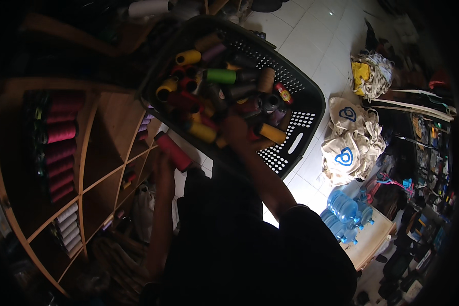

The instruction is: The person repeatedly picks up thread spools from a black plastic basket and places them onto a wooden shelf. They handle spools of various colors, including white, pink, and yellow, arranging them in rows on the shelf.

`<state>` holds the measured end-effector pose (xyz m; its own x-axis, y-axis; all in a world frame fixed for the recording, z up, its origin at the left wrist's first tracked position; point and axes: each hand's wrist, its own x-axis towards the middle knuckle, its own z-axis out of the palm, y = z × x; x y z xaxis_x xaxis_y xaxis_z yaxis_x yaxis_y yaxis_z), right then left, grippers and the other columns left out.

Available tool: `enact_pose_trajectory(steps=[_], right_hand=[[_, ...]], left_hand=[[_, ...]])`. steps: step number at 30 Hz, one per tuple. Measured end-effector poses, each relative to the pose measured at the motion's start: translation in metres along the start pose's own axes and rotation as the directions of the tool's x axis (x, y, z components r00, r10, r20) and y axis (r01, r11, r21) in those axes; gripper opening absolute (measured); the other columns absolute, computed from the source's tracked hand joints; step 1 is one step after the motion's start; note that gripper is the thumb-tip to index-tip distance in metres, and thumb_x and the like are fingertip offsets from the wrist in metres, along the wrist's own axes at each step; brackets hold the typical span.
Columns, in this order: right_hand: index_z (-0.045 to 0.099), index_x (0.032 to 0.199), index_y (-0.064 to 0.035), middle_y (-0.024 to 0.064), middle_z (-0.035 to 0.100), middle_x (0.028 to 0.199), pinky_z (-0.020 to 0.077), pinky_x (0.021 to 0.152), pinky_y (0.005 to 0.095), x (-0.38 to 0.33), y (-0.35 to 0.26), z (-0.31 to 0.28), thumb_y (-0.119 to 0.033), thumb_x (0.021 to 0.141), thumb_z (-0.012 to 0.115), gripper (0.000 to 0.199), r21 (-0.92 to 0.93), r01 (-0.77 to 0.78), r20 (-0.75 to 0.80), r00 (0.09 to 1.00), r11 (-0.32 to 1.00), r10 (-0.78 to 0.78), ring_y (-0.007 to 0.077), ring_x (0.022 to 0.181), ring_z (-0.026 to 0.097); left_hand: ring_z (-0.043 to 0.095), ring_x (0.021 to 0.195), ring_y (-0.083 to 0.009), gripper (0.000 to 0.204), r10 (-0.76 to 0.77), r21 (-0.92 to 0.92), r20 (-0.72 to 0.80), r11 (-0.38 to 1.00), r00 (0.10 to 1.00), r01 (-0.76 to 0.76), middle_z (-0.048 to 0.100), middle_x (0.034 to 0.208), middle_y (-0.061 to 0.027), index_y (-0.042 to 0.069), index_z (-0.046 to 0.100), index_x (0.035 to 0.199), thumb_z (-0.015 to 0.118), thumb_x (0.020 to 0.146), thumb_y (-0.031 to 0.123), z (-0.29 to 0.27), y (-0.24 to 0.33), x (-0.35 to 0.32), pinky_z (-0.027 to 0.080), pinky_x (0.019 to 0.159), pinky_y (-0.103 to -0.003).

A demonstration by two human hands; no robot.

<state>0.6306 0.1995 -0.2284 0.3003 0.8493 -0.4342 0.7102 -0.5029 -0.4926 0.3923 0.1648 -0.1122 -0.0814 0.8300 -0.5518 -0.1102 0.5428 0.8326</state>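
My left hand (163,167) is closed round a red thread spool (172,150), just outside the near left side of a dark plastic basket (303,92). The basket has perforated walls and a slot handle, and it holds many thread spools lying in a jumble. My right hand (234,130) reaches over its near rim into the pile. Its fingers are lost in shadow among the spools, so their grip cannot be made out. Close to it lie a yellow spool (272,133) and another yellow spool (203,131). A green spool (221,76) lies farther in.
To the left stands a wooden shelf (91,127) with compartments, holding a stack of pink spools (61,133) and a stack of white spools (68,224). On the right, printed cloth bags (344,145) lie on the tiled floor (308,48), near large blue water bottles (342,206).
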Motion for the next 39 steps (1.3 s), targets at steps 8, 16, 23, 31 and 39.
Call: enact_pose_trajectory(steps=[8, 16, 23, 31, 39], right_hand=[[0.059, 0.108, -0.0029, 0.0165, 0.067, 0.096, 0.0545, 0.077, 0.0417, -0.001, 0.008, -0.006, -0.029, 0.074, 0.074, 0.046, 0.026, -0.047, -0.068, 0.996, 0.999, 0.049, 0.0326, 0.088, 0.067], [0.062, 0.114, 0.0011, 0.0073, 0.067, 0.100, 0.0507, 0.072, 0.0271, -0.043, 0.032, -0.095, -0.018, 0.080, 0.077, 0.042, 0.644, 0.101, -0.089, 0.994, 0.758, -0.057, 0.0121, 0.081, 0.062], [0.055, 0.124, 0.0004, 0.0042, 0.065, 0.093, 0.0500, 0.072, 0.0255, -0.059, -0.030, -0.108, -0.021, 0.086, 0.071, 0.047, 0.793, 0.090, 0.202, 0.894, 0.602, -0.400, 0.0114, 0.082, 0.062], [0.054, 0.127, -0.0039, 0.0141, 0.063, 0.110, 0.0482, 0.089, 0.0374, 0.007, -0.001, -0.040, -0.027, 0.092, 0.056, 0.042, 0.405, 0.248, 0.236, 0.902, 0.880, -0.363, 0.0260, 0.102, 0.062], [0.056, 0.122, 0.0028, 0.0218, 0.061, 0.116, 0.0459, 0.094, 0.0412, 0.050, 0.026, 0.049, -0.042, 0.086, 0.056, 0.057, 0.277, 0.274, 0.385, 0.846, 0.921, -0.368, 0.0335, 0.110, 0.059]], left_hand=[[0.060, 0.102, -0.0263, 0.050, -0.075, -0.271, 0.110, 0.957, 0.991, 0.102, 0.055, 0.112, -0.0114, 0.002, 0.039, 0.132, 0.049, 0.095, 0.035, -0.015, 0.007, -0.012, 0.046, 0.092, -0.040], [0.059, 0.101, -0.0201, 0.049, -0.097, -0.057, 0.357, 0.991, 0.929, 0.125, 0.058, 0.111, -0.0092, 0.002, 0.047, 0.127, 0.058, 0.089, 0.032, -0.005, 0.003, -0.002, 0.048, 0.087, -0.034], [0.043, 0.128, -0.0218, 0.058, -0.046, 0.036, 0.752, 0.999, 0.658, 0.028, 0.034, 0.147, -0.0115, 0.002, 0.050, 0.130, 0.070, 0.077, 0.010, 0.012, -0.009, 0.014, 0.039, 0.102, -0.034], [0.059, 0.108, -0.0201, 0.062, -0.085, 0.017, 0.624, 0.995, 0.777, 0.096, 0.060, 0.120, -0.0129, -0.002, 0.049, 0.131, 0.064, 0.077, 0.023, 0.008, 0.028, -0.015, 0.046, 0.093, -0.032], [0.058, 0.113, -0.0253, 0.071, 0.052, -0.166, 0.241, 0.986, 0.969, -0.012, 0.058, 0.124, -0.0168, -0.006, 0.045, 0.132, 0.061, 0.082, 0.041, -0.058, 0.013, -0.053, 0.043, 0.099, -0.036]])
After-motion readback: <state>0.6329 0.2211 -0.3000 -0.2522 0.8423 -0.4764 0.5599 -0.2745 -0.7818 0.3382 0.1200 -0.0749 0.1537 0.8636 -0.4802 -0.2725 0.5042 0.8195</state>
